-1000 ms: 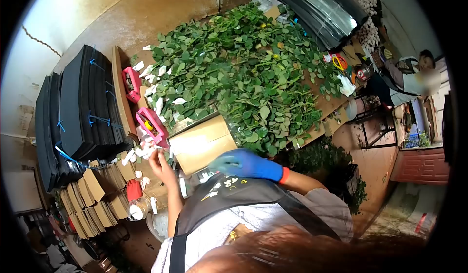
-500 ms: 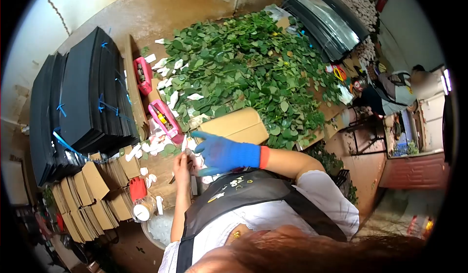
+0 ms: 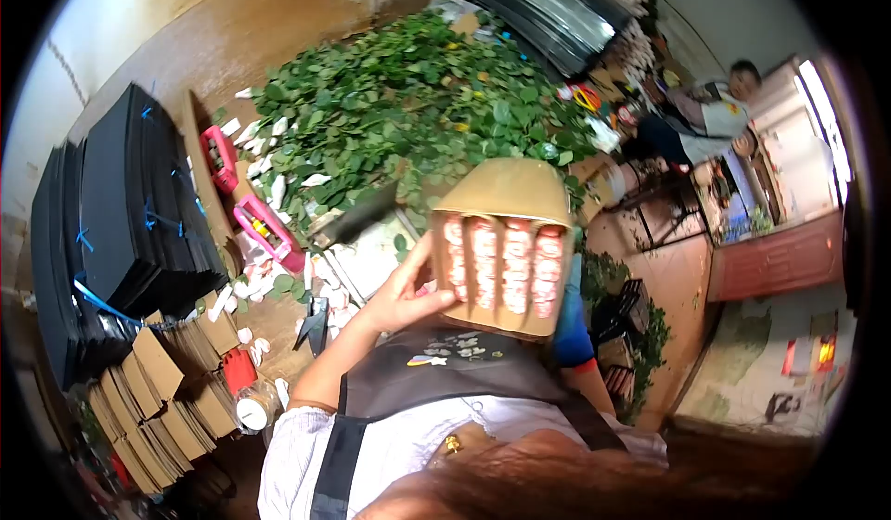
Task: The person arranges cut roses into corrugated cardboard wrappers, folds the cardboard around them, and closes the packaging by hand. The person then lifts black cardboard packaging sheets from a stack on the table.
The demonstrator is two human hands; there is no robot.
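Observation:
A tan cardboard-wrapped flower bundle (image 3: 503, 192) is held up in front of my apron, its open face toward me. Inside, pink-and-white rolled flower heads (image 3: 516, 265) stand in several columns between cardboard dividers. My bare left hand (image 3: 408, 290) grips the wrap's left edge, with the thumb on the near side and the fingers behind. My right hand (image 3: 573, 327), in a blue glove with a red cuff, is against the right side of the bundle, its fingers mostly hidden behind it. Left of the bundle is a blurred dark long object (image 3: 357, 216) above a pale board (image 3: 371, 265).
A large pile of green leaves (image 3: 399, 102) covers the table's back. Pink tools (image 3: 267, 232), dark scissors-like blades (image 3: 316, 325) and white scraps lie left. Stacked black sheets (image 3: 130, 205) and folded cardboard (image 3: 167, 372) stand beyond. Another person (image 3: 710, 116) sits at right.
The cardboard-wrapped bundle, earlier low on the table, is now raised and turned toward me. My left hand has moved onto its edge; the gloved hand has gone to its right side. My view shifted.

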